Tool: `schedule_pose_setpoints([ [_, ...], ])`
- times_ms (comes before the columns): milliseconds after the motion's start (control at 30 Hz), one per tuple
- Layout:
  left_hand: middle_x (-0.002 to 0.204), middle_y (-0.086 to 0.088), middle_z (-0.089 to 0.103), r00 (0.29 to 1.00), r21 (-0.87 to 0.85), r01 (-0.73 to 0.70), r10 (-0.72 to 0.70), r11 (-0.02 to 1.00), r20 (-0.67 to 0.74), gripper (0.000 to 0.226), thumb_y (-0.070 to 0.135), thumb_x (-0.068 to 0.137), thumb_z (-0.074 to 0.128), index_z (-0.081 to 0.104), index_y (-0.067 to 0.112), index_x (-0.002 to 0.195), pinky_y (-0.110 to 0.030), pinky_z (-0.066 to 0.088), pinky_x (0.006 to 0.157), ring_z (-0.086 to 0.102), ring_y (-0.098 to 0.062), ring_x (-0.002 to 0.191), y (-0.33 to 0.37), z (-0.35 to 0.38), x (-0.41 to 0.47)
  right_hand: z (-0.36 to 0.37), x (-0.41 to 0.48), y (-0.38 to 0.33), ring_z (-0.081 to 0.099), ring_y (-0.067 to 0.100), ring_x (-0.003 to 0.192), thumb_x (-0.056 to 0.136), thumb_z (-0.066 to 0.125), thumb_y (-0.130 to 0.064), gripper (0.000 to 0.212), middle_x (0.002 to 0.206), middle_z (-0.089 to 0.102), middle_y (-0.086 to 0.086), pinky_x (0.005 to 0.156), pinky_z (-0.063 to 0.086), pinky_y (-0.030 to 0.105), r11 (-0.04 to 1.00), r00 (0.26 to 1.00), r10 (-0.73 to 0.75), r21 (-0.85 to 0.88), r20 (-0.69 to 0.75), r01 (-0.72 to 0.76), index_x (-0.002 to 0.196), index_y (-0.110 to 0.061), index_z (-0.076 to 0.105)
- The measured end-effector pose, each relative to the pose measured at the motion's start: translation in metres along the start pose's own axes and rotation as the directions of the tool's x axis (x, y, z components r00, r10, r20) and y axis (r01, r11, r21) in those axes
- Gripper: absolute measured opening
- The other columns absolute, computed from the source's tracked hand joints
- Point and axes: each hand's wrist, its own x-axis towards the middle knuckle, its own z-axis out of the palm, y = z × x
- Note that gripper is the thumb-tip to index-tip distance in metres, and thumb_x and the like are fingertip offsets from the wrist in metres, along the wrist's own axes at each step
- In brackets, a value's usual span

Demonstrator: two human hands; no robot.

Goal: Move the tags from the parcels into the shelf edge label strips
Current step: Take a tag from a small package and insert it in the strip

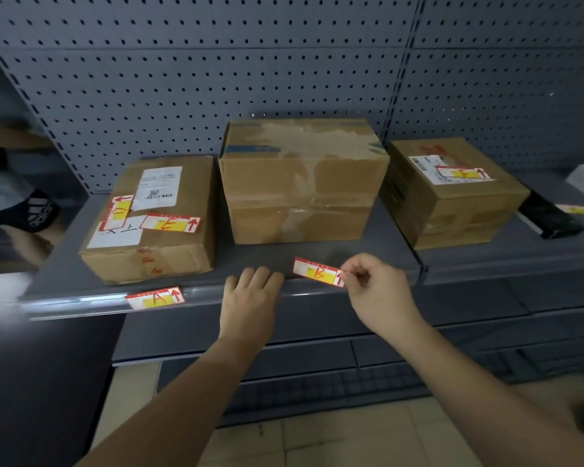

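My right hand [373,288] pinches the right end of a red-and-yellow tag marked B [317,272], held just above the shelf edge label strip [81,303]. My left hand [250,298] rests on the strip with its fingers curled over the shelf's front edge, left of the tag. A tag marked A [155,298] sits in the strip further left. The left parcel [155,217] carries a tag marked D [117,212] and a tag marked E [170,224]. The right parcel [452,193] has a tag marked F [464,172] on top. The middle parcel [304,183] shows no tag.
A black object [550,217] lies at the far right of the shelf with another tag [577,209] behind it. A grey pegboard [216,62] backs the shelf. Lower shelves [317,358] jut out below. A person's shoe [41,212] shows at the left.
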Motion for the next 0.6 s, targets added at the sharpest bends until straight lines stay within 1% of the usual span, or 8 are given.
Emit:
schedule_pose_setpoints([
  [67,0.092,-0.003,0.056,0.999,-0.013,-0.007,0.007,1.0,-0.047,0.039,0.007,0.064,0.079,0.059,0.019,0.096,-0.041,0.039,0.072,0.051,-0.028,0.082,-0.001,0.006,0.0,0.002,0.002,0.001,0.06,-0.003,0.073,0.091,0.067,-0.018,0.012,0.077,0.065,-0.016,0.059,0.041,0.006,1.0,1.0,-0.008,0.0,0.001,0.008,0.085,-0.027,0.066],
  [167,0.091,-0.004,0.057,0.991,-0.029,-0.029,0.025,0.999,-0.13,0.034,0.005,0.068,0.077,0.061,0.018,0.095,-0.04,0.038,0.071,0.051,-0.028,0.08,-0.002,0.012,-0.001,0.004,0.004,0.003,0.059,-0.005,0.075,0.091,0.067,-0.015,0.014,0.077,0.064,-0.016,0.061,0.041,0.004,1.0,1.0,-0.013,0.018,-0.009,0.014,0.085,-0.028,0.065],
  [300,0.092,-0.005,0.06,0.972,-0.042,-0.065,0.053,0.997,-0.228,0.032,0.002,0.071,0.076,0.063,0.016,0.097,-0.04,0.038,0.071,0.051,-0.028,0.08,-0.005,0.021,-0.005,0.005,0.006,0.004,0.058,-0.007,0.078,0.091,0.067,-0.015,0.014,0.077,0.064,-0.017,0.06,0.041,0.004,1.0,1.0,-0.007,0.024,-0.001,0.007,0.085,-0.027,0.065],
  [500,0.093,-0.007,0.063,0.934,-0.032,-0.114,0.096,0.993,-0.343,0.03,0.001,0.073,0.074,0.068,0.013,0.1,-0.041,0.039,0.077,0.05,-0.029,0.086,-0.008,0.034,-0.012,0.004,0.009,0.005,0.058,-0.007,0.079,0.091,0.067,-0.017,0.01,0.078,0.065,-0.017,0.061,0.042,0.004,1.0,1.0,-0.005,0.016,0.013,0.005,0.088,-0.026,0.067],
  [600,0.092,-0.009,0.065,0.919,-0.018,-0.131,0.114,0.991,-0.378,0.025,-0.001,0.077,0.068,0.069,0.012,0.099,-0.043,0.041,0.077,0.05,-0.03,0.088,-0.009,0.038,-0.014,0.004,0.009,0.006,0.058,-0.007,0.08,0.091,0.067,-0.016,0.009,0.078,0.065,-0.016,0.062,0.042,0.004,1.0,1.0,0.003,0.024,0.009,-0.003,0.088,-0.025,0.067],
])
